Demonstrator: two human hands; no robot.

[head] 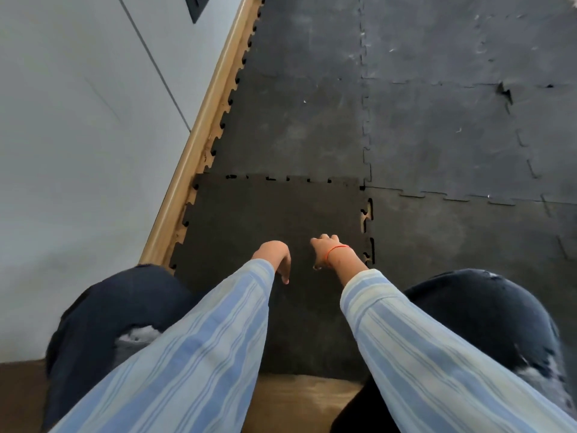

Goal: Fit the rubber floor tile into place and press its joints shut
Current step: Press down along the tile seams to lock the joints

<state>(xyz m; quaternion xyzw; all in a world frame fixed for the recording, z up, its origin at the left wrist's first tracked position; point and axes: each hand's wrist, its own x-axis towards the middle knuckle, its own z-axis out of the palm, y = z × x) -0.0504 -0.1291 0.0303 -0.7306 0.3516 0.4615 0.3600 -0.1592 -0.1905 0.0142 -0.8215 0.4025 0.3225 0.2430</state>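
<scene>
Both hands flat-ish on the rubber tile [265,220], gripping nothing: left hand [274,254] fingers loose, right hand [327,248] curled near the still-gapped right joint [367,217].

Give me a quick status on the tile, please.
Left hand and right hand empty, over rubber tile. Right-edge joint gapped, far joint partly open. Nothing obstructing.
</scene>
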